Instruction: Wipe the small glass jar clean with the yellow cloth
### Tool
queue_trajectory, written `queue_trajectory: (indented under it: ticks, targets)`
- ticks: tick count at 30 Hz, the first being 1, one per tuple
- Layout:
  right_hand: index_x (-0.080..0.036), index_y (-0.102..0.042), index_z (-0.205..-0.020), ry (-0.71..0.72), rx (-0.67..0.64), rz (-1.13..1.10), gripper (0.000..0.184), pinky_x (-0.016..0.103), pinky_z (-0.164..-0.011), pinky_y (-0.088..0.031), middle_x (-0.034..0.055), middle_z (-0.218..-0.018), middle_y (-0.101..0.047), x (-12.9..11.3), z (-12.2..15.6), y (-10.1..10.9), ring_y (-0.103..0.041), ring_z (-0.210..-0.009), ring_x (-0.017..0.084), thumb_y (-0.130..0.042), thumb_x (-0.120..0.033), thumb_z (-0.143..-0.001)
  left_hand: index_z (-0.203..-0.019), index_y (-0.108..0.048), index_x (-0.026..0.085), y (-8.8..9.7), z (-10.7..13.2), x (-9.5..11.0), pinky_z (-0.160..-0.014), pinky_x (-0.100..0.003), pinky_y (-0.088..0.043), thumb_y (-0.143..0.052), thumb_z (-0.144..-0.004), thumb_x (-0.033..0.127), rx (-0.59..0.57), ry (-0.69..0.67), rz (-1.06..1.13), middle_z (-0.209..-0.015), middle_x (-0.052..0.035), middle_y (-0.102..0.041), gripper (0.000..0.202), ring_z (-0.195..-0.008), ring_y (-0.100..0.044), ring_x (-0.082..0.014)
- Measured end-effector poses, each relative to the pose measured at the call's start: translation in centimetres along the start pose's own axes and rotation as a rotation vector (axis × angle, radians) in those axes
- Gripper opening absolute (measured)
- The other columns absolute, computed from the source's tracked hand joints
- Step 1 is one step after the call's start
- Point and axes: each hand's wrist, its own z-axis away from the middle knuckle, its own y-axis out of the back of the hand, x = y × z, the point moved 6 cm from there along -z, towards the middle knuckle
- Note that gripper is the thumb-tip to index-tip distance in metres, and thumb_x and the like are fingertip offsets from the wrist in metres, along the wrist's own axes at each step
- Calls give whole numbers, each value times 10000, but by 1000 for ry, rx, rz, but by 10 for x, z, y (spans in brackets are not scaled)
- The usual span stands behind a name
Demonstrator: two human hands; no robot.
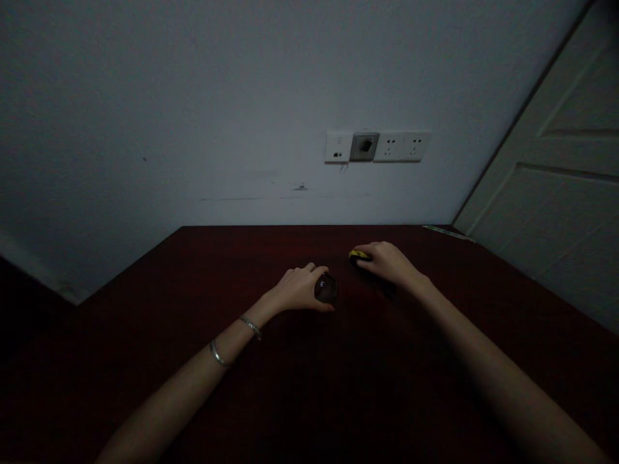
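Dark brown and glossy, the round piece [325, 289] is mid-scene, my left grip [300, 288] clamped around its left side; its long axis I cannot tell. My right grip [387, 261] is closed on a yellow-black piece [358, 256], farther right, yellow end pointing left. Reddish bench [261, 248] spreads wide leftward, its straight far edge meeting the pale, grainy wall [232, 116].

Dark red tabletop [232, 258], far edge at pale wall [217, 96]. On wall, right of centre: white socket plate [337, 147], then grey plate [363, 147], then white double socket [402, 147]. Dark smudges [300, 187] lower, further left. Panelled door [556, 161] on right. Thin strip [447, 232] at table's far right corner, maybe tape, too dim to tell.
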Motion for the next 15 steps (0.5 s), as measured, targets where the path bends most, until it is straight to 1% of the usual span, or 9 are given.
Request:
queue_trajectory:
  ticks: [5,10,15]
  targets:
    - [-163,-647,-1126,-11,-9,7,343,357,-821,-481,111,-1088,-696,5,0,-3,-652,-974,280,-527,-312,-842,-1311,-406,250,-8,-1,2,-822,-440,-473,-626,-566,747,-30,-12,-2,-1176,-110,-550,922,-984,-605,-333]
    - [-168,-653,-1122,-13,-10,14,342,354,-814,-485,110,-1091,-695,4,-1,-3,-653,-972,277,-529,-320,-841,-1303,-416,243,-14,-3,3,-828,-421,-473,-640,-565,738,-30,-20,-7,-1173,-111,-555,917,-998,-602,-320]
    - [-180,-657,-1118,-16,2,20,339,352,-801,-488,110,-1085,-698,4,0,-2,-655,-962,272,-536,-324,-836,-1318,-399,220,-17,-4,4,-820,-418,-476,-643,-553,743,-38,-32,-13,-1184,-117,-552,958,-1005,-596,-326]
